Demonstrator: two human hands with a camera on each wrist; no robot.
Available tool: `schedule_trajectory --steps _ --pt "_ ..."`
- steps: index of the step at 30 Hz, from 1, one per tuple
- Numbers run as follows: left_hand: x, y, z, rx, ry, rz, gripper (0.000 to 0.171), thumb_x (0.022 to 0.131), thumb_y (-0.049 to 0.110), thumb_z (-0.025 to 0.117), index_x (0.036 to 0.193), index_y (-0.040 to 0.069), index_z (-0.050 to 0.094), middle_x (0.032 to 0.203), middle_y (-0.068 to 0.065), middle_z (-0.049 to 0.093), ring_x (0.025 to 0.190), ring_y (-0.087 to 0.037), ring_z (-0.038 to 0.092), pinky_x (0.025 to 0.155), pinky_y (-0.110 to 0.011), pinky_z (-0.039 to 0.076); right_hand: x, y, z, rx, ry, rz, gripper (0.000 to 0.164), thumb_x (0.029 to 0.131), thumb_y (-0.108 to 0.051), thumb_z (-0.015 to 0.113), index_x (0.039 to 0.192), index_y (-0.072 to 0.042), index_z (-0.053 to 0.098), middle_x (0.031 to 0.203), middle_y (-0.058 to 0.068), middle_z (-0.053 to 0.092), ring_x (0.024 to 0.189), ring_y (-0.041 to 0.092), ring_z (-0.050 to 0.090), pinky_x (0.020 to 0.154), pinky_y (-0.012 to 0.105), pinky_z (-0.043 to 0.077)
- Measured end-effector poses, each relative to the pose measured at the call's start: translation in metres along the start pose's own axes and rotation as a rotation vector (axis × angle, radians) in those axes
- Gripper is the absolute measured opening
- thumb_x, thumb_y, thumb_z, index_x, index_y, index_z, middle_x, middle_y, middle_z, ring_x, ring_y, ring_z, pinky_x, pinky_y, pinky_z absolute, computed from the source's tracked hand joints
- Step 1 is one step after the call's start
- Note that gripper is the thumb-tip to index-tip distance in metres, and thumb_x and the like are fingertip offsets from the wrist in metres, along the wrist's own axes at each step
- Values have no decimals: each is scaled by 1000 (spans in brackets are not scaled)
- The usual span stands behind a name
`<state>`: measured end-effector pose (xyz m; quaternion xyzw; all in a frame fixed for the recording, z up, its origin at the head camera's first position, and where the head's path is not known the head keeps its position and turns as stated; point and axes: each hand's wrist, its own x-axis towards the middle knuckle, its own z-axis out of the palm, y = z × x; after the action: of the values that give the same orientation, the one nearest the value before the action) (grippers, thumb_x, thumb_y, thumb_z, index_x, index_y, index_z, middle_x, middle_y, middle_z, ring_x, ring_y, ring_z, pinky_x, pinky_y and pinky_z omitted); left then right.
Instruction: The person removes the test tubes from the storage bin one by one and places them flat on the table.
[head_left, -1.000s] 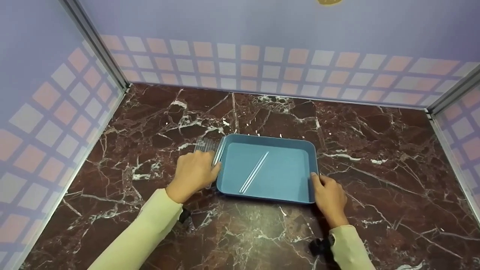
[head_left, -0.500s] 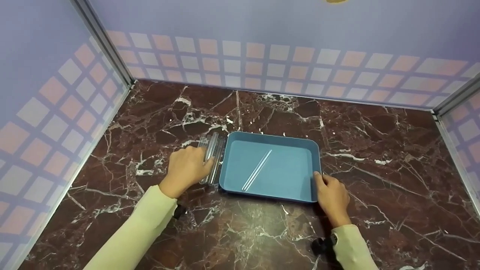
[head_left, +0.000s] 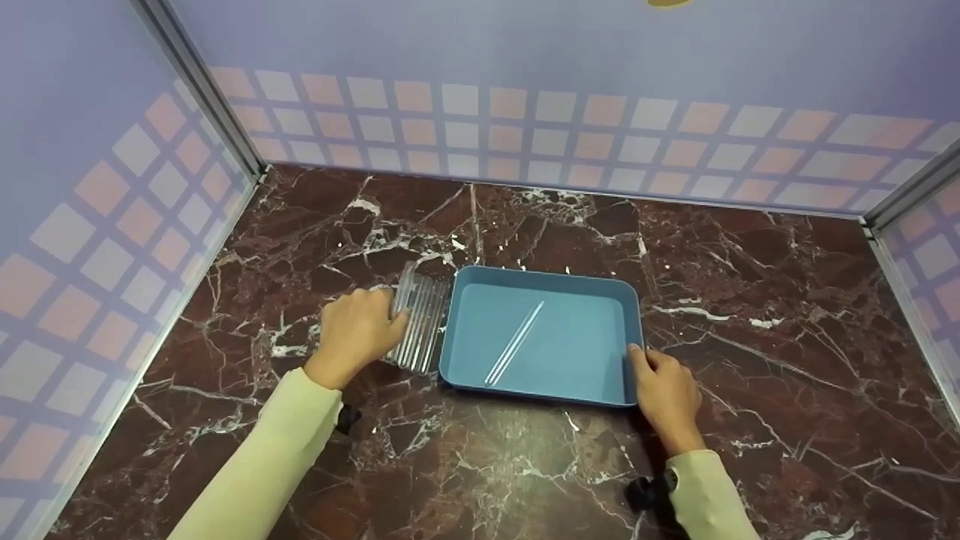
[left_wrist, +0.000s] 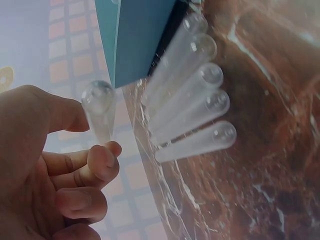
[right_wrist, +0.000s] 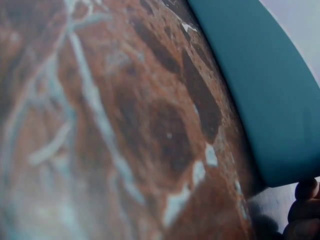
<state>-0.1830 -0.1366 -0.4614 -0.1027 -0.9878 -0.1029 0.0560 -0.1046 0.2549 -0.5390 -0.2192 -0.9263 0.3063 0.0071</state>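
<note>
My left hand (head_left: pixel 356 330) pinches a clear test tube (left_wrist: pixel 98 100) between thumb and index finger, its rounded end toward the left wrist camera. Below and beside it, several more test tubes (head_left: pixel 422 326) lie side by side on the tabletop. Just right of that row sits a shallow blue tray (head_left: pixel 544 279), with one test tube (head_left: pixel 514 343) slanting across its floor. At the tray's right wall my right hand (head_left: pixel 666 390) grips the rim, thumb on top. In the right wrist view only a few of its fingertips (right_wrist: pixel 306 227) show, at the tray's corner.
The top is dark red marbled stone (head_left: pixel 765 375) with white veins. A lilac wall (head_left: pixel 525 45) with pink and white squares closes off the back, and side panels (head_left: pixel 82 225) stand at left and right.
My left hand has moved left with the pinched test tube, from the tray's left edge over to the far side of the row. The right hand keeps its grip on the tray.
</note>
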Motion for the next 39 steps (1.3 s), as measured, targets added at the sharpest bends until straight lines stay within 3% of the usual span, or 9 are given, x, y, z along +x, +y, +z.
schedule_trajectory --steps 8,14,21,26,39 --pt "6 -10 6 -29 11 -14 41 86 33 65 57 16 42 52 -3 47 46 -26 48 41 -39 35 1 3 -5 4 5 -3 59 95 -63 36 97 -14 69 120 21 65 107 46 59 81 61 40" --pt "11 -19 14 -23 -1 -34 40 86 33 64 57 15 42 55 -7 53 48 -28 52 42 -42 37 0 4 -5 3 0 10 61 95 -64 35 111 -16 69 124 21 63 110 46 58 84 61 39" --pt "18 -26 20 -16 6 -36 41 86 32 62 55 15 41 55 -8 53 48 -31 53 43 -45 38 -1 3 -3 14 17 13 59 95 -63 37 96 -15 70 113 20 68 101 43 62 77 59 41" --pt "23 -29 22 -22 -24 -53 40 86 34 62 56 15 44 57 -8 55 50 -30 54 45 -45 40 0 2 -2 9 22 6 58 95 -62 37 99 -14 70 115 20 67 103 44 61 77 59 41" --pt "18 -44 34 -51 -74 -104 43 87 31 62 55 17 38 52 0 42 48 -22 45 44 -37 34 1 1 2 -1 9 9 59 94 -64 37 102 -16 70 119 20 66 107 45 61 79 59 42"
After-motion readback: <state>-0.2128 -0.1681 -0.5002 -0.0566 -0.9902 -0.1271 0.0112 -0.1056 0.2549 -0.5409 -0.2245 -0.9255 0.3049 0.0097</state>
